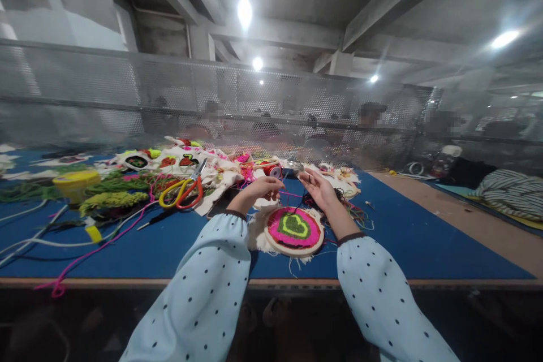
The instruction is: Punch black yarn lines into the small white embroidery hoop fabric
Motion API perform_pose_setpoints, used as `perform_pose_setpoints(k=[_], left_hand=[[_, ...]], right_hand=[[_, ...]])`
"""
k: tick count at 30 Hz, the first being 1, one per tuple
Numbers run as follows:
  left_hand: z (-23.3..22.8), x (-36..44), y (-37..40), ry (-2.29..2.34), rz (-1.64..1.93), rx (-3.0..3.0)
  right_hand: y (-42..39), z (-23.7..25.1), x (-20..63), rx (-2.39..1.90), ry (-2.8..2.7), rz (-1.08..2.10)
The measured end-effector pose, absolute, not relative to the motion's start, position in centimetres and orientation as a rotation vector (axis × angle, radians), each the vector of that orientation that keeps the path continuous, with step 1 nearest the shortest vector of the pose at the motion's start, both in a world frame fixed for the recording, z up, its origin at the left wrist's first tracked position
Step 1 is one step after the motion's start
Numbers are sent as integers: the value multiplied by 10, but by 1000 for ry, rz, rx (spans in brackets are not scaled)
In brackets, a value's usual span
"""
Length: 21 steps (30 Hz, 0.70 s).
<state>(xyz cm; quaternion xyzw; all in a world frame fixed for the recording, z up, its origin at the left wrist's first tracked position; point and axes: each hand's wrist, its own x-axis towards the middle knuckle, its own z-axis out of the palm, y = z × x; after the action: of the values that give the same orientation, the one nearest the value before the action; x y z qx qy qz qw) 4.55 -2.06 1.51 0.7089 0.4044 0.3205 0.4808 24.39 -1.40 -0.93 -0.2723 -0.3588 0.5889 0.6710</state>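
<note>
A round pale wooden embroidery hoop (292,252) is found lying flat on the blue table covering (382,249), between the two forearms and just nearer the body than the hands. Stretched in it is a cloth panel (292,225) worked in bright pink, with a dark-green heart outlined in lime. The step in hand is judged to be the handling of thread above this hoop. For good work, the strand should be drawn gently and evenly, slack should be held clear of the loose multicoloured yarn tangle (360,216) at the right, and the panel should not be pulled out of shape.

Both arms, in light-blue dotted sleeves, are extended forward and converge over the far edge of the hoop; the hands are raised and apart. The left hand (263,188) is bent inward, fingers curled and thumb near the index finger; whether anything is pinched cannot be told. The right hand (322,191) is turned palm inward, its fingers bent towards the left; their grip cannot be determined. A thin purple-pink thread (292,194) is seen between the hands.
</note>
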Motion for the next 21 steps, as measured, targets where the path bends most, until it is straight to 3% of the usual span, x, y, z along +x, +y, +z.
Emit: perform_pose_setpoints(k=[5, 12, 21], left_hand=[[9, 42, -18, 1607, 1314, 2103], [-7, 39, -7, 1620, 1174, 2380], [-7, 39, -8, 1369, 1168, 2453]], right_hand=[[-12, -17, 240, -839, -906, 1266], [-15, -22, 229, -997, -1206, 1330], [-23, -10, 246, -715, -1258, 1734]])
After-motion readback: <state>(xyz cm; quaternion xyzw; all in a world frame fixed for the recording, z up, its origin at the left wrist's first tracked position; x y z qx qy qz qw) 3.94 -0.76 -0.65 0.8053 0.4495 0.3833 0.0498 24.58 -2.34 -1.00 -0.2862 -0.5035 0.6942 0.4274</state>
